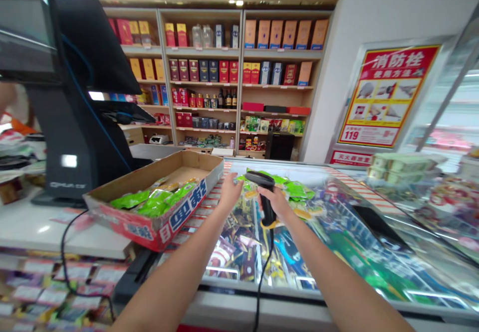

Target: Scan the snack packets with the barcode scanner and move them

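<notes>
The right hand [276, 200] is gripping a black handheld scanner [267, 215] by its handle, fingers wrapping around it, and a black cable [271, 245] is hanging from the handle toward the person. The left hand [229, 191] is hovering just beside it, thumb standing apart from the fingers; whether it is pinching a packet edge I cannot tell, as the fingertips are blurring. Bright green packets [297, 191] are lying just beyond both hands, on the glass-topped case [292, 312], and colourful packs are showing through the glass below them.

Left of the left hand, an open cardboard box [189, 207] is holding more green packets [155, 202]. Farther left, a black terminal [75, 122] is standing on the white worktop [101, 232]. Right of the right hand, well apart, a dark flat device [379, 227] is lying on the case. Far ahead of the hands, shelves [241, 38] are carrying boxes and bottles.
</notes>
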`<move>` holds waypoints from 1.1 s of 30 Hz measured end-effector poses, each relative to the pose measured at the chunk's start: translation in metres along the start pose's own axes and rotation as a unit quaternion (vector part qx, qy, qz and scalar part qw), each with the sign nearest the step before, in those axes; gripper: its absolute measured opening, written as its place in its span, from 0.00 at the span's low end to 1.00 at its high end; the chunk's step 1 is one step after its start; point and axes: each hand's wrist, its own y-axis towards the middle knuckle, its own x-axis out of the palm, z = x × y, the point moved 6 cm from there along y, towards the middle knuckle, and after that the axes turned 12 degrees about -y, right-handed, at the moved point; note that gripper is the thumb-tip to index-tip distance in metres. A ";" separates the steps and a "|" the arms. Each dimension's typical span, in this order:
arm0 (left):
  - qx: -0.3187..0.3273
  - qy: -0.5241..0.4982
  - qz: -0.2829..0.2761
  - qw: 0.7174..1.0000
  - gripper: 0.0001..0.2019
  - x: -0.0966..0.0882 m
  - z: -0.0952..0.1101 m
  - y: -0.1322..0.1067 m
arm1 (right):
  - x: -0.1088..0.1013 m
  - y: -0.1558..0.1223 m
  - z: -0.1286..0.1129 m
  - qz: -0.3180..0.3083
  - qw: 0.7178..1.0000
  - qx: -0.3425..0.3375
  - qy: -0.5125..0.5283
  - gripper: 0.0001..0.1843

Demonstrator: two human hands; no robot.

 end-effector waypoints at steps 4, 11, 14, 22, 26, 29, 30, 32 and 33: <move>-0.049 0.202 -0.043 0.977 0.12 0.036 -0.043 -0.020 | -0.037 -0.003 0.016 0.064 0.998 -0.007 -0.013 0.18; -0.028 0.289 -0.085 0.953 0.15 0.048 -0.071 -0.036 | -0.045 -0.001 0.021 0.078 0.997 -0.005 -0.022 0.20; -0.011 0.317 -0.114 0.941 0.13 0.050 -0.072 -0.038 | -0.046 -0.003 0.018 0.082 0.996 -0.017 -0.025 0.19; -0.025 0.298 -0.109 0.948 0.12 0.054 -0.076 -0.038 | -0.040 -0.004 0.018 0.062 0.996 -0.019 -0.055 0.21; -0.019 0.181 -0.029 0.983 0.14 0.038 -0.071 -0.031 | -0.039 -0.004 0.018 0.064 0.997 -0.017 -0.045 0.20; -0.014 0.091 0.032 0.995 0.15 0.023 -0.065 -0.026 | -0.035 -0.005 0.020 0.052 0.999 -0.001 -0.012 0.19; -0.015 0.089 0.049 0.995 0.15 0.019 -0.063 -0.026 | -0.033 -0.006 0.020 0.042 0.999 0.002 0.006 0.18; -0.018 0.104 0.076 0.992 0.14 0.014 -0.059 -0.026 | -0.029 -0.008 0.020 0.019 0.999 0.004 0.042 0.16; -0.019 0.109 0.084 0.990 0.14 0.012 -0.058 -0.026 | -0.026 -0.009 0.020 0.008 0.999 0.004 0.053 0.15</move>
